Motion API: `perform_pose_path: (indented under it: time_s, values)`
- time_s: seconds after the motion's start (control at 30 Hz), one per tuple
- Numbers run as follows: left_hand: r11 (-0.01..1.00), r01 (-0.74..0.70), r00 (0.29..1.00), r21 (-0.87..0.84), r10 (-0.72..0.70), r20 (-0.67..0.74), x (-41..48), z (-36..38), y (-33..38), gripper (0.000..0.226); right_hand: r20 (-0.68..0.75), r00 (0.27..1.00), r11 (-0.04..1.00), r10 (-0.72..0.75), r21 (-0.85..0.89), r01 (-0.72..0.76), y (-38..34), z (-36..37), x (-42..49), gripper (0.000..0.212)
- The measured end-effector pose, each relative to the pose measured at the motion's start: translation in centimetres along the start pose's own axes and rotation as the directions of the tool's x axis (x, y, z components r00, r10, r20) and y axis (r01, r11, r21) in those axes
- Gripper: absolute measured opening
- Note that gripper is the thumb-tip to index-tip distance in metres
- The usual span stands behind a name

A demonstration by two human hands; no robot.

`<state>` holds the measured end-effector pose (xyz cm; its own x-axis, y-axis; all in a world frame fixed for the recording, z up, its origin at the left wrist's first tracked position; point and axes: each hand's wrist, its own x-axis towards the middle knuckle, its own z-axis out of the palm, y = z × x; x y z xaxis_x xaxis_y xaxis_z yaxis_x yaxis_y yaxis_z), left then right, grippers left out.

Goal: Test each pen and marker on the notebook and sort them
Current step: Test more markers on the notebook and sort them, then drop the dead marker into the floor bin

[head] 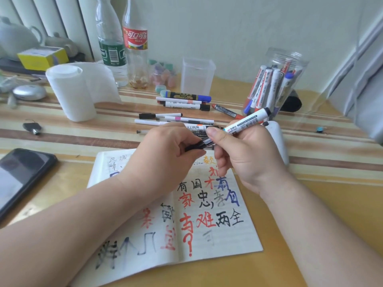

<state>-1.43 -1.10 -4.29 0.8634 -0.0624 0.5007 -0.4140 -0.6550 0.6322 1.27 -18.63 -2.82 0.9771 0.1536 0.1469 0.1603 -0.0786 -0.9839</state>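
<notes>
Two grips over open lined notebook (pixel 217 235), right grip (pixel 238 156) clasps white marker (pixel 248 120), left grip (pixel 165 148) pinches its black cap (pixel 196 145), yellow desk (pixel 342 195) strip along notebook's right edge.

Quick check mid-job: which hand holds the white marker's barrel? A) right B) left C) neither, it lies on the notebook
A: the right hand grips the white marker by its barrel, above the notebook, while the left hand pinches the black cap at its near end.

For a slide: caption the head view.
Over an open lined notebook covered in black, red and blue writing, right hand holds a white-barrelled marker, left hand pinches a dark piece.
</notes>
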Motion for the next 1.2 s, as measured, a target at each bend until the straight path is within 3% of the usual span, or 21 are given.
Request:
perform_pose_path:
  time_s: [0.2,0.37,0.5,0.63,0.83,1.03,1.2]
  values:
    - [0.994,0.109,0.993,0.018,-0.11,0.038,0.2,-0.4,0.4,0.009,-0.081,0.992,0.994,-0.097,-0.049,0.094,1.0,1.5,0.0,0.025]
    - [0.987,0.105,0.976,0.121,-0.126,0.177,1.0,-2.1,0.5,0.009,0.018,0.994,0.99,-0.111,-0.09,0.112,1.3,2.1,-0.4,0.01]
    - [0.992,0.1,0.955,0.079,-0.118,0.271,1.4,-6.0,0.4,0.01,0.073,0.995,0.978,-0.071,-0.191,0.084,0.2,2.9,-0.4,0.011]
    - [0.993,0.114,0.993,0.016,-0.114,0.011,1.1,-10.9,0.9,0.008,0.172,0.976,0.915,-0.132,-0.358,0.187,-3.5,5.0,-0.1,0.022]
    - [0.972,0.231,0.936,0.033,-0.213,-0.279,-7.4,-17.6,0.4,0.014,0.344,0.912,0.858,-0.225,-0.373,0.353,-8.3,13.6,-2.3,0.026]
    - [0.882,0.469,0.75,0.045,-0.371,-0.547,-21.2,-26.7,-1.9,0.012,0.598,0.773,0.859,-0.212,-0.263,0.439,-9.7,26.3,-8.2,0.026]
    - [0.729,0.683,0.566,0.045,-0.488,-0.665,-34.0,-33.3,-3.5,0.01,0.83,0.517,0.82,-0.21,-0.138,0.555,-8.0,38.2,-16.7,0.022]
